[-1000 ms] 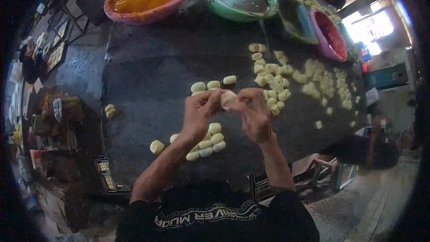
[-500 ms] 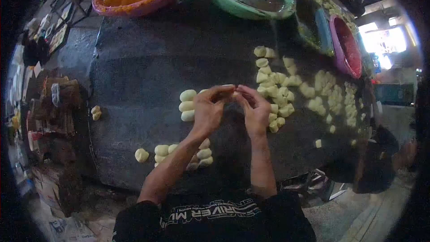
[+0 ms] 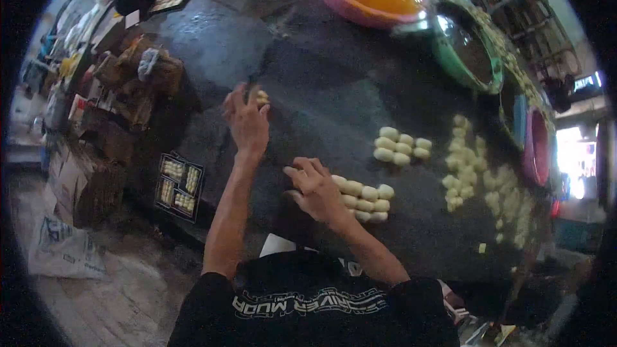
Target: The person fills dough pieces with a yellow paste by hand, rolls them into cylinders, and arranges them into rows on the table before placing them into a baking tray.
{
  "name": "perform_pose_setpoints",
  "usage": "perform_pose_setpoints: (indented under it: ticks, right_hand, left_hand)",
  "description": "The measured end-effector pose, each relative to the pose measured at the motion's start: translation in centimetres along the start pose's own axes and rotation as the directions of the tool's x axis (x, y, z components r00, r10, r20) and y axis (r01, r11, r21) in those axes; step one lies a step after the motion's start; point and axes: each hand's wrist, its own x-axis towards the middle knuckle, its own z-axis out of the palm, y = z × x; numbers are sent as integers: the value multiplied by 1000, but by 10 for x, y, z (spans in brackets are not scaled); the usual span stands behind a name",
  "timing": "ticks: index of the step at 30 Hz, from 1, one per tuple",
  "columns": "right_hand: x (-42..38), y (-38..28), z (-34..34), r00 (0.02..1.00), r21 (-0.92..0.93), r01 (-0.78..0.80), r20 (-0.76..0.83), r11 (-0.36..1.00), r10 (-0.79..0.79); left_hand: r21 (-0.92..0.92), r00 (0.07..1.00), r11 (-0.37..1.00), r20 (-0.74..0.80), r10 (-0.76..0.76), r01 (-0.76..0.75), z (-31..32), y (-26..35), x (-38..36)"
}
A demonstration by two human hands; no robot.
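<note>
My left hand (image 3: 247, 122) reaches out over the dark table, its fingers apart around a small pale lump of dough (image 3: 262, 97), which shows beside the fingertips. Lower and to the right, my right hand (image 3: 316, 189) is low over the table with its fingers bent and the thumb apart from them; no dough shows in it. Just right of that hand lie rows of smooth dough balls (image 3: 364, 198), the nearest partly hidden by the hand. A second group of dough balls (image 3: 402, 146) sits farther back to the right.
Many loose dough pieces (image 3: 464, 173) are scattered at the right. Along the far edge stand a pink basin (image 3: 366, 20) of orange filling, a green basin (image 3: 459, 71) and another pink basin (image 3: 536, 148). Stacked cartons (image 3: 87, 180) and a picture-printed box (image 3: 180, 186) are at the left.
The view has swung left. My hands, together at the fingertips before, have parted: the left is now at the far-left dough lump, the right beside the near rows. The farther group shows uncovered.
</note>
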Motion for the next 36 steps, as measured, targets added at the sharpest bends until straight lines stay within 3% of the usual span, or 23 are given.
perform_pose_setpoints:
  ticks: [1, 3, 4, 6, 7, 9, 10, 12, 14, 16, 18, 20, 21, 24, 25, 26, 28, 29, 30, 32, 33, 34, 36]
  right_hand:
    - [-2, 7, 16, 1000, -3, 20, 0, 1000, -20]
    - [-10, 35, 31, 990, 297, -123, 106, 947, 95]
    - [-6, 41, 22, 992, 283, -111, 95, 953, 87]
    - [-9, 52, -2, 853, 605, -406, -18, 686, 521]
    - [-5, 54, -16, 845, 592, -410, -39, 694, 533]
    - [1, 63, -43, 881, 204, -341, -271, 917, 388]
    - [-1, 71, -46, 872, 191, -356, -285, 915, 399]
    - [-5, 93, -41, 950, -160, -308, -98, 938, 296]
    - [-9, 98, -52, 932, -5, -332, -153, 943, 328]
    - [-1, 85, -78, 799, 588, -338, -233, 735, 554]
    - [-5, 73, -95, 774, 692, -333, -187, 640, 604]
    - [-17, 73, -96, 834, 962, -229, 115, 149, 540]
    - [-16, 82, -99, 919, 996, -86, 85, -15, 384]
    - [0, 87, -139, 864, 965, -225, 261, -135, 430]
    - [7, 93, -139, 904, 937, -192, 285, -292, 318]
    - [16, 106, -139, 907, 934, -201, 292, -296, 303]
    - [47, 138, -138, 921, 933, -329, 350, -144, 168]
    - [82, 119, -156, 908, 884, -414, 385, 218, 162]
    - [113, 128, -152, 967, 809, -253, 225, 531, 118]
    - [193, 166, -152, 999, 317, 31, 14, 948, -38]
    - [232, 184, -149, 973, 15, 144, -183, 989, -139]
    - [270, 242, -128, 849, -595, 235, -260, 769, -460]
    - [336, 345, -103, 995, -275, 46, 101, 960, -18]
  left_hand:
    - [4, 1000, 1000, -17, -11, 11, 13, -18, 0]
    - [-484, 940, 867, 337, 58, 121, 36, -42, 2]
    - [-496, 945, 861, 321, 63, 111, 26, -34, 7]
    - [-806, 976, 570, 216, 30, 161, 4, 7, -9]
    - [-821, 976, 549, 215, 48, 154, 3, 25, -17]
    - [-659, 960, 742, 111, 256, -122, 0, 57, -36]
    - [-676, 956, 726, 110, 272, -128, -1, 66, -42]
    - [-645, 969, 759, 116, 216, -92, 0, 81, -47]
    - [-694, 966, 709, 78, 246, -125, -16, 95, -41]
    - [-728, 964, 670, 47, 261, -146, -27, 112, -33]
    - [-846, 899, 424, -133, 418, -323, -29, 139, -26]
    - [-829, 859, 390, -193, 474, -402, -24, 160, -13]
    - [-837, 821, 364, -163, 547, -409, -26, 164, -6]
    - [-852, 736, 292, -150, 660, -435, -25, 180, 16]
    - [-929, 779, 114, -222, 587, -351, -19, 183, 24]
    - [-960, 821, -82, -272, 503, -267, -13, 184, 29]
    - [-979, 907, -18, -193, 374, -201, 0, 175, 27]
    - [-988, 975, 121, 115, 192, 93, 5, 166, 25]
    - [-900, 918, 191, 394, -33, 393, 7, 159, 25]
    - [-856, 917, 341, 394, -54, 388, -6, 156, 20]
    - [-798, 916, 472, 398, -57, 376, -11, 156, 18]
    - [-792, 918, 481, 390, -74, 376, -13, 154, 13]
    - [-787, 953, 573, 300, 32, 228, -17, 150, 1]
